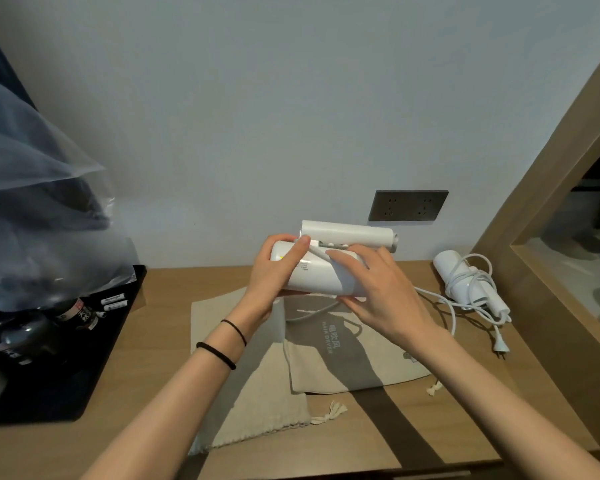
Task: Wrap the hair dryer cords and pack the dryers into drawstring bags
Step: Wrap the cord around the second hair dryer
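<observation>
A white folding hair dryer (347,237) is held above the wooden desk (447,403). My left hand (274,275) grips its left end, thumb pressed over the top. My right hand (371,289) holds the body from the right and pins the white cord (437,303) against it; the cord trails right to a plug (500,348) on the desk. A second white dryer (465,282) lies at the right with its cord wound round it. Two beige drawstring bags lie flat under my hands, one printed (347,362), one plain (257,403).
A black tray (84,368) with dark bottles and sachets sits at the left, under a clear plastic bag (32,188). A dark wall socket (407,205) is behind the dryer. A wood-framed recess (551,209) borders the desk on the right.
</observation>
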`<state>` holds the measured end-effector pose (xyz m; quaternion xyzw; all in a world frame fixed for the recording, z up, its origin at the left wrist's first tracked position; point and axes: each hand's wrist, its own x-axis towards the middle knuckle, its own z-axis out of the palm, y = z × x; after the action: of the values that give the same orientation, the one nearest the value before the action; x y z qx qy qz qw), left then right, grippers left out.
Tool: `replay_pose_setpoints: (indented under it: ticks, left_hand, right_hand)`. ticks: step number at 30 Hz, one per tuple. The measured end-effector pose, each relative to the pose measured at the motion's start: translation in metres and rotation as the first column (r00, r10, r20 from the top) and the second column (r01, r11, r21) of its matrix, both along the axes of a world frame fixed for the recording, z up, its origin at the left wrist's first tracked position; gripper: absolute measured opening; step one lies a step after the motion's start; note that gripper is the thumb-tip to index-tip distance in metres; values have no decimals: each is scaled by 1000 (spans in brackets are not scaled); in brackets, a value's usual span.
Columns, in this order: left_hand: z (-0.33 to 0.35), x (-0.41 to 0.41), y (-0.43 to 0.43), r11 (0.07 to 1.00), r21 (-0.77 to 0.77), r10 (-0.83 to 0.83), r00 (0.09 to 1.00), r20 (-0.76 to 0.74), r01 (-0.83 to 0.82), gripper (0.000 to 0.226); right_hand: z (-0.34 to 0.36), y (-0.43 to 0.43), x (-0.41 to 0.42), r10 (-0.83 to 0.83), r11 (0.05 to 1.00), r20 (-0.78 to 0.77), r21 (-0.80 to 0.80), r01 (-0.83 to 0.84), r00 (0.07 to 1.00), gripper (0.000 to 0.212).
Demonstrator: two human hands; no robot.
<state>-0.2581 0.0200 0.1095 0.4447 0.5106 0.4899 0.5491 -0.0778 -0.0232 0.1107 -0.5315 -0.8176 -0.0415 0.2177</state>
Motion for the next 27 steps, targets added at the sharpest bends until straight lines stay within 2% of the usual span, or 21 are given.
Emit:
replay_pose_setpoints:
  ticks: [5,10,13,15,17,21,25,27]
  left_hand:
    - [0,7,6,985,74,159,987,-14,-157,39]
    - [7,5,8,972,3,230,961,151,-233,53]
    - [12,9,6,988,-31,154,968,199,-151,45]
    - [15,10,6,996,-73,74,971,227,-58,44]
    - [17,9,7,996,-84,4,975,223,15,40]
    - [18,6,12,994,-67,-75,975,209,91,23]
    - [16,-2,14,971,-86,-188,935,300,223,39]
    - [14,-9,15,961,-86,-220,917,331,262,45]
  right_hand:
    - [14,-10,-14,7,1000,-121,29,-3,993,27]
    - [-3,-23,-22,65,976,-272,-185,-118,960,32]
    - [-11,-22,-25,23,939,-452,-296,-174,892,28]
    - [-12,-15,-21,-40,882,-564,-409,-236,825,25]
    - [-10,-10,-15,-83,809,-614,-502,-307,785,26]
    - [-6,-1,9,-155,736,-631,-588,-337,760,25]
    - [-5,7,39,-211,725,-532,-648,-233,820,22]
    - [-7,11,56,-255,730,-523,-655,-192,813,23]
